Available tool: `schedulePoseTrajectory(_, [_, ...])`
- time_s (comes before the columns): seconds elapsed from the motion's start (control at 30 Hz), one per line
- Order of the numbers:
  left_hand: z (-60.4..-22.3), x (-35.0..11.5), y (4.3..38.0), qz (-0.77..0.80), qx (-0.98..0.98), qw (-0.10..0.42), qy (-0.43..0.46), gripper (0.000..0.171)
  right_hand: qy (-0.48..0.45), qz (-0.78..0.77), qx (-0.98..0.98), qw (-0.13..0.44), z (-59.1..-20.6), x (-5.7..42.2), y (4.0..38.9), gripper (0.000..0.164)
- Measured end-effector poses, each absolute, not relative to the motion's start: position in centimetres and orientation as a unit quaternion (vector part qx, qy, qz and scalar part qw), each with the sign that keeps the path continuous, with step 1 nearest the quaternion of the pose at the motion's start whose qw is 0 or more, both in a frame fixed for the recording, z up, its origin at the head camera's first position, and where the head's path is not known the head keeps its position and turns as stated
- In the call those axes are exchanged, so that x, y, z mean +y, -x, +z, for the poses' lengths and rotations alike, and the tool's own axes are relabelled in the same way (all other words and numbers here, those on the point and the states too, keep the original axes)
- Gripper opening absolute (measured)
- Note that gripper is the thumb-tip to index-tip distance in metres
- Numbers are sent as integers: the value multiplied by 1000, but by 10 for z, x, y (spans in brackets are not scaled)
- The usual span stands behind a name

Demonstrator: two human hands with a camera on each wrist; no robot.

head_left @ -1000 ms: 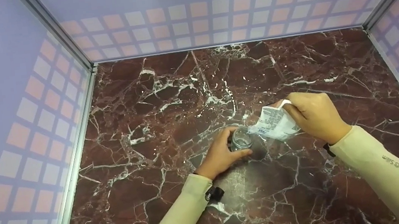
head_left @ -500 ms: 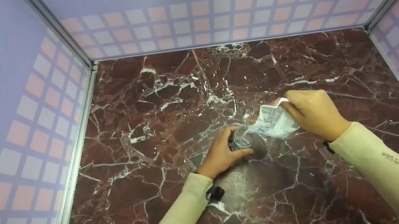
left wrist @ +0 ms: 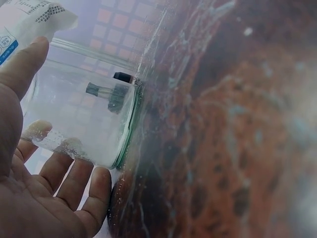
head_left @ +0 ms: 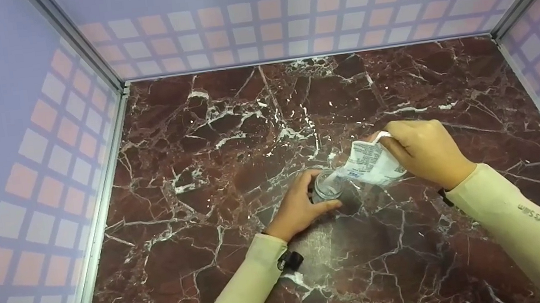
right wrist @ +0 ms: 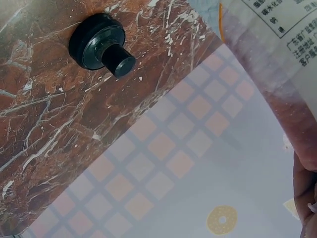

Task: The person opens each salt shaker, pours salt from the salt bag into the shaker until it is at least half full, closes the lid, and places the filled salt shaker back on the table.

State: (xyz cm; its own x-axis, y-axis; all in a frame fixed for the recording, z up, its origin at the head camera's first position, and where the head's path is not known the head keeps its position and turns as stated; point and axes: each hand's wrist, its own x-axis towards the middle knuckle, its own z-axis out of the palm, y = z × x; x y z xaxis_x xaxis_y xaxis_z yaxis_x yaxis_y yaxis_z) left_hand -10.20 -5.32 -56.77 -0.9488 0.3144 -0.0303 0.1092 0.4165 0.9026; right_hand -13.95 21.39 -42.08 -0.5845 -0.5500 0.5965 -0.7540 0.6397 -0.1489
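My left hand curls its fingers and thumb around a clear glass jar standing upright on the marble tabletop. Above its right side, my right hand pinches the upper edge of a white printed packet, tilted with its lower corner at the jar's mouth. A whitish stream, apparently powder or fine grains, runs from that corner into the jar. In the left wrist view, whitish specks show in the glass jar. The right wrist view shows the packet close up, its printed text partly cut off.
A black round piece with a knob lies on the table in the right wrist view; I cannot make it out in the head view. Patterned lilac panels border the tabletop at the back and both sides.
A whitish stream has appeared between the packet's corner and the jar and become thicker. The packet has tilted slightly; both hands have stayed nearly in place.
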Motion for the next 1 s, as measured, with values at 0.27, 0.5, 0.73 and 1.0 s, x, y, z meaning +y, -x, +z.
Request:
schedulePoseTrajectory(0.27, [-569, -53, 103, 535, 830, 94, -128, 84, -382, 200, -867, 252, -422, 214, 139, 39])
schedulePoseTrajectory(0.5, [-569, -52, 102, 528, 835, 96, -120, 82, -383, 199, -867, 250, -421, 212, 138, 37])
schedulePoseTrajectory(0.73, [-570, -52, 103, 527, 836, 88, -128, 82, -391, 197, -861, 259, -421, 212, 138, 33])
schedulePoseTrajectory(1.0, [-571, -52, 103, 535, 830, 84, -134, 82, -398, 201, -857, 260, -424, 214, 138, 30])
